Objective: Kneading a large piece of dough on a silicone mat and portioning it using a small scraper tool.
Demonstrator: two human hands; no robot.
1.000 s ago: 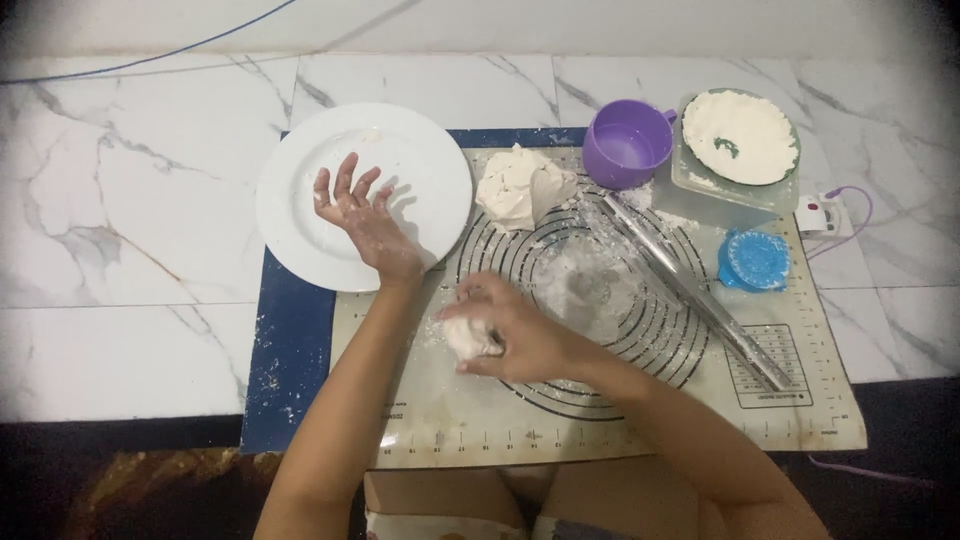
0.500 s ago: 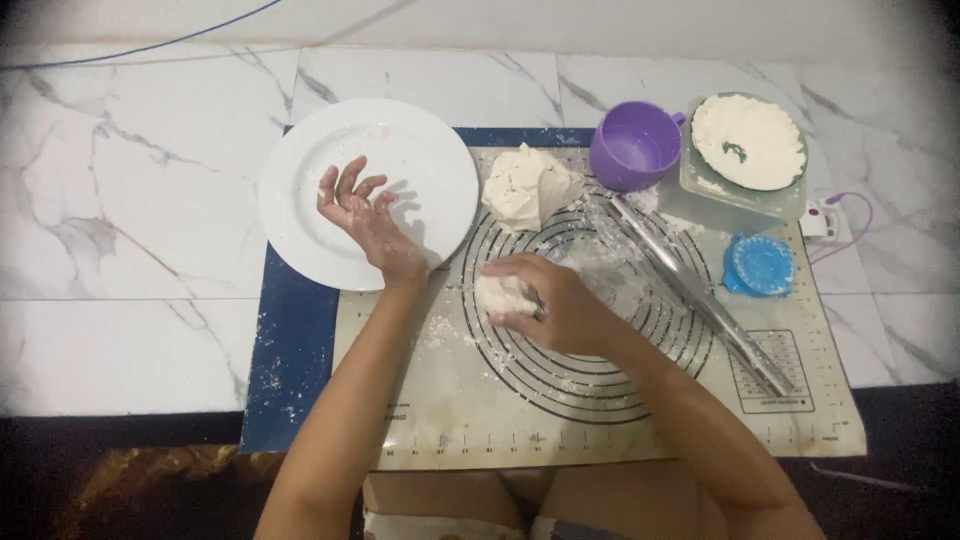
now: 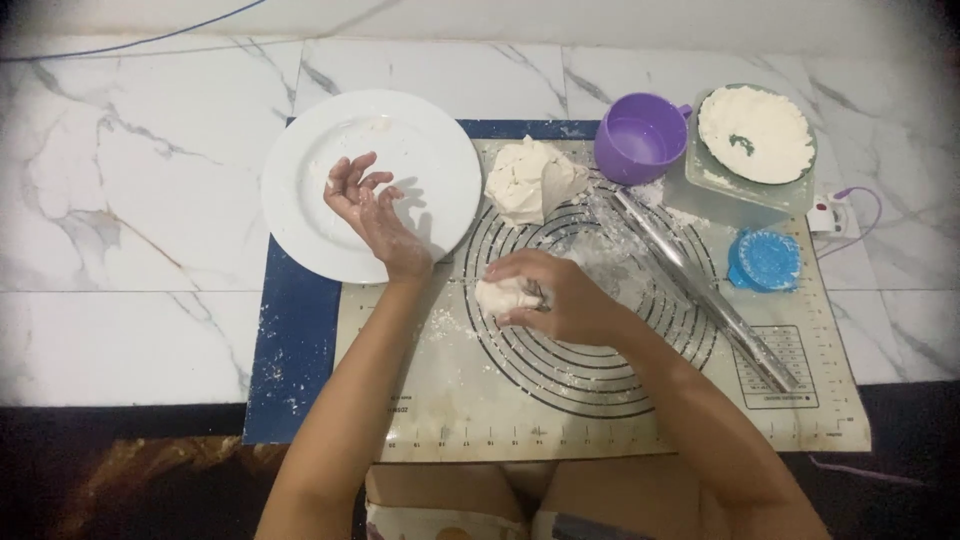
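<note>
My right hand [image 3: 560, 295] is closed around a small white dough ball [image 3: 500, 297] just above the floury baking mat [image 3: 450, 400] with ring markings. My left hand [image 3: 365, 205] hovers over the white plate [image 3: 420, 140], palm up, floury fingers loosely curled and holding nothing. A bigger lump of dough [image 3: 530, 180] lies on the mat's far edge, beside the plate.
A steel rolling pin [image 3: 700, 290] lies diagonally on the mat's right side. A purple cup [image 3: 640, 140], a bowl of flour [image 3: 755, 135] on a scale, and a blue round press [image 3: 765, 260] stand at the far right. The mat lies on a marble floor.
My right hand lifted the small dough ball off the mat and carried it slightly toward the plate. The left hand stayed over the plate, fingers curling a little.
</note>
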